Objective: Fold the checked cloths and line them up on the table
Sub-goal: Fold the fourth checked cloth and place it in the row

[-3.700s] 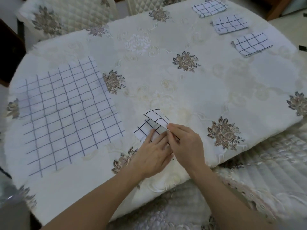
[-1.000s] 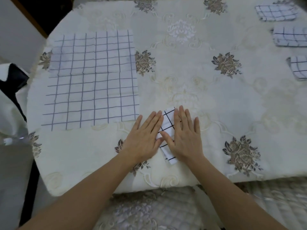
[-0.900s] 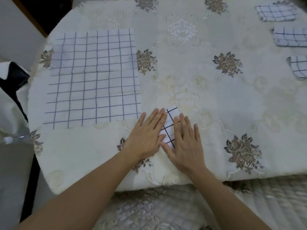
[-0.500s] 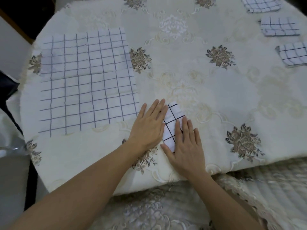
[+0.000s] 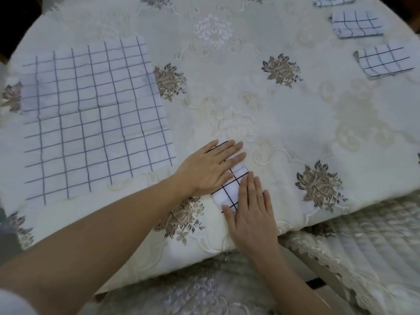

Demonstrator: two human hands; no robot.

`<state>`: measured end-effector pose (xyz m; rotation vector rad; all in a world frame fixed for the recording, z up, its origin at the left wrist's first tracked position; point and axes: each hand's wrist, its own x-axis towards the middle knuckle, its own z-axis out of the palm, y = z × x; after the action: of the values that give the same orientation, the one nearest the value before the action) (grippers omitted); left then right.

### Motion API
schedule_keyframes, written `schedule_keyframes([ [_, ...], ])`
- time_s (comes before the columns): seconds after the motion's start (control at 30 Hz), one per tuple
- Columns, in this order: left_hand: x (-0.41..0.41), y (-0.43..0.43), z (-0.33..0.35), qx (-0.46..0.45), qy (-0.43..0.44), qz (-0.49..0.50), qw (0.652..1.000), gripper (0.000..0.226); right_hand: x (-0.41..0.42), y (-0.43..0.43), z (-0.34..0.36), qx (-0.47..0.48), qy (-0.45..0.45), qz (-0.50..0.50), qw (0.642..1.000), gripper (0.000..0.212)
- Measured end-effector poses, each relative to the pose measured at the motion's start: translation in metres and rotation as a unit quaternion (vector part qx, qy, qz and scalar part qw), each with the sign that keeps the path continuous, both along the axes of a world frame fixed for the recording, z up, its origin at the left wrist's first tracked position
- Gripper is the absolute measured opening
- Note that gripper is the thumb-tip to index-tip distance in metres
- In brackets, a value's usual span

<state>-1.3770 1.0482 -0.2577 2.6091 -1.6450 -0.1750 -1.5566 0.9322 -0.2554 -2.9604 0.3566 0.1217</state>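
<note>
HANDS AT WORK: Both hands lie flat, fingers straight and close together, on a small folded white cloth with black checks (image 5: 229,189) near the front edge of the table. The left hand (image 5: 211,165) presses its far end, and the right hand (image 5: 250,210) covers its near end and right edge. Neither hand curls round anything; the palms simply bear down on the narrow packet, which shows between them.

The step in hand appears to be smoothing the last fold. Doing it well means sweeping the palms outward along the crease so the layers lie square and no edge creeps out, then lifting the packet without letting it spring open.

Just left of the left hand, a large unfolded white cloth with grey-blue checks (image 5: 91,119) is spread flat. Well beyond the right hand, toward the far right corner, three folded checked cloths (image 5: 384,61) sit in a row, the farthest cut off by the frame. All rest on a cream embroidered tablecloth with brown flower motifs (image 5: 295,123). No brand, label or writing can be read anywhere.
</note>
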Motion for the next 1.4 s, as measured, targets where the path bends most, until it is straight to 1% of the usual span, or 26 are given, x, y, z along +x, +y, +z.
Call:
schedule_keyframes([
  [0.07,0.001,0.002,0.001,0.007,0.0,0.008,1.0,0.061,0.003,-0.001,0.007,-0.011,-0.019,-0.013,1.0,0.079],
  [0.13,0.0,0.001,0.002,0.008,-0.005,0.012,1.0,0.061,0.02,0.003,0.013,-0.012,-0.067,-0.029,0.997,0.073],
  [0.17,-0.001,0.001,0.003,0.008,-0.005,0.016,1.0,0.061,0.03,0.006,0.014,-0.002,-0.086,-0.032,0.996,0.07],
  [0.23,-0.003,0.0,0.003,0.014,-0.005,0.019,1.0,0.06,0.045,0.013,0.01,0.031,-0.096,-0.03,0.994,0.068],
  [0.3,-0.002,0.0,0.002,0.017,-0.008,0.015,1.0,0.06,0.046,0.012,0.002,0.037,-0.074,-0.02,0.996,0.07],
  [0.37,0.004,0.002,0.001,0.021,-0.018,0.007,1.0,0.061,0.036,0.005,-0.002,0.011,-0.041,-0.006,0.999,0.076],
  [0.43,0.012,0.005,0.003,0.022,-0.009,0.003,1.0,0.062,0.021,-0.003,-0.002,-0.018,-0.012,0.007,1.0,0.081],
  [0.53,0.019,0.009,0.002,0.02,-0.017,0.004,1.0,0.067,0.004,-0.011,0.001,-0.032,0.012,0.008,0.999,0.084],
  [0.63,0.019,0.009,0.002,0.027,-0.019,0.004,0.999,0.069,-0.004,-0.015,0.006,-0.022,0.032,0.012,0.999,0.086],
  [0.7,0.016,0.007,0.005,0.035,-0.019,0.017,0.999,0.071,0.0,-0.017,0.015,0.014,0.023,-0.004,1.0,0.082],
  [0.77,0.008,0.009,0.014,0.024,-0.02,0.075,0.997,0.075,0.011,-0.025,0.025,0.06,-0.022,-0.027,0.998,0.07],
  [0.83,-0.011,0.013,0.023,-0.008,-0.017,0.173,0.985,0.076,0.023,-0.039,0.028,0.084,-0.092,-0.024,0.992,0.055],
  [0.87,-0.024,0.014,0.026,-0.028,-0.01,0.222,0.975,0.076,0.03,-0.046,0.026,0.087,-0.123,-0.005,0.989,0.048],
  [0.93,-0.052,0.01,0.029,-0.055,0.017,0.292,0.955,0.076,0.046,-0.056,0.022,0.09,-0.156,0.067,0.981,0.041],
  [0.97,-0.064,0.004,0.028,-0.058,0.029,0.316,0.947,0.076,0.055,-0.057,0.019,0.093,-0.158,0.119,0.976,0.042],
  [1.03,-0.084,-0.011,0.021,-0.042,0.032,0.351,0.935,0.073,0.072,-0.055,0.012,0.092,-0.133,0.225,0.961,0.046],
  [1.1,-0.097,-0.023,0.013,-0.02,0.035,0.387,0.921,0.069,0.084,-0.055,0.004,0.07,-0.096,0.291,0.949,0.05],
  [1.2,-0.104,-0.027,0.006,-0.01,0.043,0.419,0.907,0.068,0.09,-0.068,-0.003,0.036,-0.042,0.303,0.951,0.058],
  [1.3,-0.104,-0.022,0.005,0.007,0.028,0.414,0.91,0.074,0.09,-0.08,-0.002,0.006,-0.027,0.297,0.954,0.071],
  [1.4,-0.103,-0.014,0.005,0.033,0.024,0.435,0.899,0.083,0.089,-0.08,0.0,0.007,-0.02,0.288,0.957,0.079],
])
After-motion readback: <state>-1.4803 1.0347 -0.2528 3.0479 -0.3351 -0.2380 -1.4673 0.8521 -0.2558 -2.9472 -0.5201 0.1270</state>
